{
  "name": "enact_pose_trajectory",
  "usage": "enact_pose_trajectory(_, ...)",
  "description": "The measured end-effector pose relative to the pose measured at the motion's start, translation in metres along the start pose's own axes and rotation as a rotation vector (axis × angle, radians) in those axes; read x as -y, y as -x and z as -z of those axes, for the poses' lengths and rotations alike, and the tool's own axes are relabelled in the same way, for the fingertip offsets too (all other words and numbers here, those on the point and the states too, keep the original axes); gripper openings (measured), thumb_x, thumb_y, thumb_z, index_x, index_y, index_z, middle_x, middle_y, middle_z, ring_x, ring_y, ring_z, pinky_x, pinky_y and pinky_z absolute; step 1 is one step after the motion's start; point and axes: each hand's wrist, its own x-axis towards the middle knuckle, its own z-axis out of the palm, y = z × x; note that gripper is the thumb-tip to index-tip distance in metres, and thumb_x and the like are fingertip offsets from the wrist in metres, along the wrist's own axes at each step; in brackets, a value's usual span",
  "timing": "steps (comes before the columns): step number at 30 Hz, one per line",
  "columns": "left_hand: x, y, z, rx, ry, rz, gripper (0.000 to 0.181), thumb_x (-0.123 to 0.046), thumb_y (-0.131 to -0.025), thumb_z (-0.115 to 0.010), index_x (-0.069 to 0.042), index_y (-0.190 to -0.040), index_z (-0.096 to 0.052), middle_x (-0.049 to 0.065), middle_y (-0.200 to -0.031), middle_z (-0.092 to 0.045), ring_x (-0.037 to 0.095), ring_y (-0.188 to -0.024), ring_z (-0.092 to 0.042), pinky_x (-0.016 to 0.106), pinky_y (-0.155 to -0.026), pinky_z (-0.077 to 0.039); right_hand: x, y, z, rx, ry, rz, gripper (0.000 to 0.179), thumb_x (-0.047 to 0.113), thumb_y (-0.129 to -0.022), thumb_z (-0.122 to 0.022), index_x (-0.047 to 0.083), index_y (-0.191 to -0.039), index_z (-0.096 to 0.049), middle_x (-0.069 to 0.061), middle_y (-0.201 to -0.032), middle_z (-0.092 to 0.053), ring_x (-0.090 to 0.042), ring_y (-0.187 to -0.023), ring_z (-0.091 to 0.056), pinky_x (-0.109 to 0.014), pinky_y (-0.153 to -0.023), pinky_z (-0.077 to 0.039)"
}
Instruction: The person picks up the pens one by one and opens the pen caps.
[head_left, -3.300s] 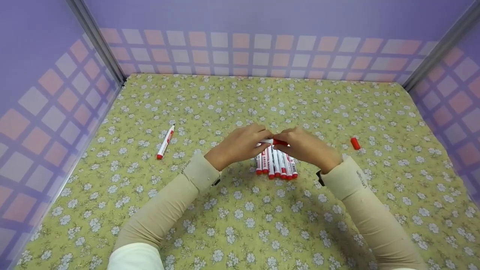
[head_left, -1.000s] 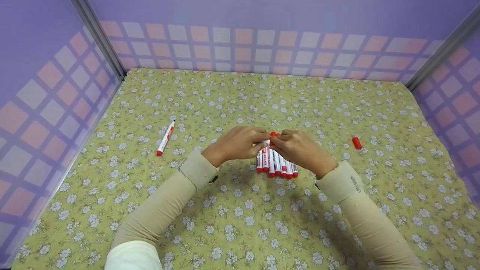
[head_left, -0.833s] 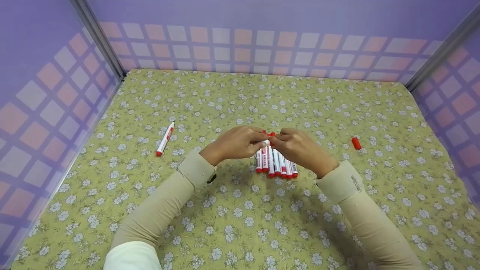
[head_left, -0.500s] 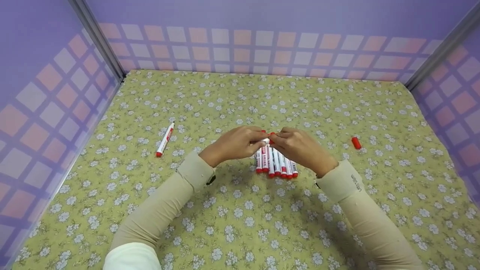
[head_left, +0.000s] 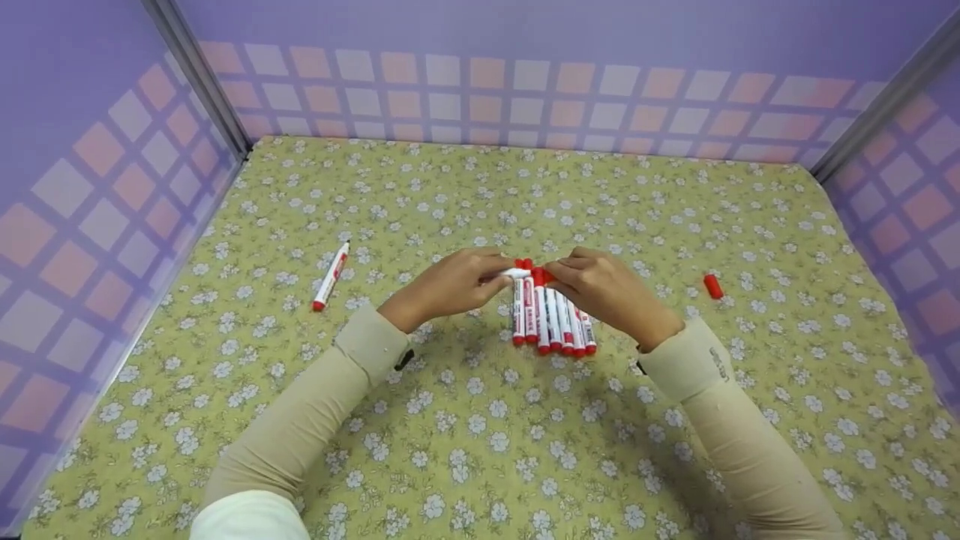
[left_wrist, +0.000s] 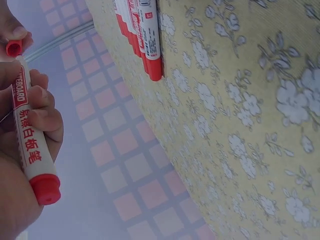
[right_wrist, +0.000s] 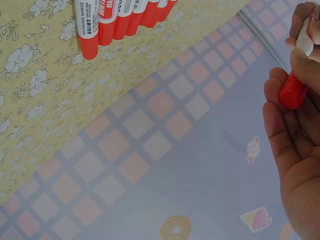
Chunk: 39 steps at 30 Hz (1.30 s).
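Observation:
My left hand (head_left: 450, 285) grips a white whiteboard marker (left_wrist: 34, 135), its fingers curled round the barrel; the red end plug shows in the left wrist view. A red marker cap (right_wrist: 293, 92) is pinched between the thumb and fingers of my right hand (head_left: 604, 291). In the left wrist view the cap's hollow end faces the marker's bare end, a small gap apart. Below both hands, several red-capped markers (head_left: 553, 322) lie side by side in a row on the cloth. The marker's tip is hard to make out.
Off to the left lies another white marker (head_left: 331, 279), its dark tip bare and pointing away. A loose red cap (head_left: 712, 286) lies at the right. Flowered cloth (head_left: 480, 450) covers the table, and purple checked panels (head_left: 480, 97) stand on three sides.
The cap and marker, joined or touching in the earlier frames, are now apart. My left hand has drawn left with the marker; the right hand has shifted slightly right with the cap.

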Motion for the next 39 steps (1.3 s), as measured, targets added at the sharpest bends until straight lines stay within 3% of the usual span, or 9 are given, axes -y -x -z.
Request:
enact_pose_trajectory(7, 0.014, 0.012, 0.007, -0.043, 0.036, 0.073, 0.034, -0.024, -0.102, -0.049, -0.007, -0.129, -0.060, 0.010, -0.115, -0.063, 0.018, -0.095, -0.061, 0.036, -0.085, -0.051, 0.000, 0.002, -0.003, -0.004, 0.031, -0.002, 0.019, 0.009, -0.088, -0.069, 0.000, -0.104, -0.073, -0.013, -0.090, -0.074, -0.022, -0.072, -0.066, -0.032, -0.064, -0.056)
enact_pose_trajectory(15, 0.031, 0.026, 0.019, -0.100, 0.139, 0.263, 0.033, -0.024, -0.101, -0.049, -0.008, -0.128, -0.060, 0.010, -0.111, -0.061, 0.019, -0.073, -0.048, 0.034, -0.068, -0.042, -0.001, 0.005, -0.004, -0.002, 0.022, -0.004, 0.020, 0.008, -0.088, -0.069, -0.001, -0.105, -0.073, -0.013, -0.092, -0.074, -0.023, -0.075, -0.066, -0.032, -0.066, -0.056)
enact_pose_trajectory(23, 0.051, 0.042, 0.037, -0.153, 0.185, 0.410, 0.038, -0.022, -0.102, -0.046, -0.005, -0.135, -0.053, 0.015, -0.123, -0.055, 0.021, -0.082, -0.049, 0.034, -0.069, -0.042, -0.003, 0.008, -0.003, 0.000, 0.011, -0.011, 0.021, 0.007, -0.087, -0.069, -0.002, -0.106, -0.072, -0.015, -0.094, -0.074, -0.024, -0.077, -0.068, -0.033, -0.068, -0.057)
enact_pose_trajectory(31, 0.073, 0.057, 0.055, -0.192, 0.220, 0.547, 0.042, -0.017, -0.100, -0.043, -0.005, -0.139, -0.049, 0.017, -0.118, -0.055, 0.018, -0.073, -0.046, 0.028, -0.057, -0.039, -0.003, 0.008, -0.002, 0.002, 0.013, -0.011, 0.021, 0.007, -0.087, -0.070, -0.001, -0.106, -0.072, -0.014, -0.095, -0.074, -0.024, -0.078, -0.067, -0.033, -0.069, -0.057)
enact_pose_trajectory(39, 0.095, 0.075, 0.067, -0.205, 0.271, 0.667, 0.046, -0.019, -0.101, -0.040, -0.009, -0.147, -0.040, 0.020, -0.124, -0.053, 0.011, -0.062, -0.039, 0.025, -0.051, -0.035, -0.003, 0.009, -0.002, -0.008, 0.013, -0.005, 0.022, 0.007, -0.087, -0.069, -0.001, -0.107, -0.072, -0.014, -0.095, -0.074, -0.024, -0.078, -0.068, -0.033, -0.069, -0.057)
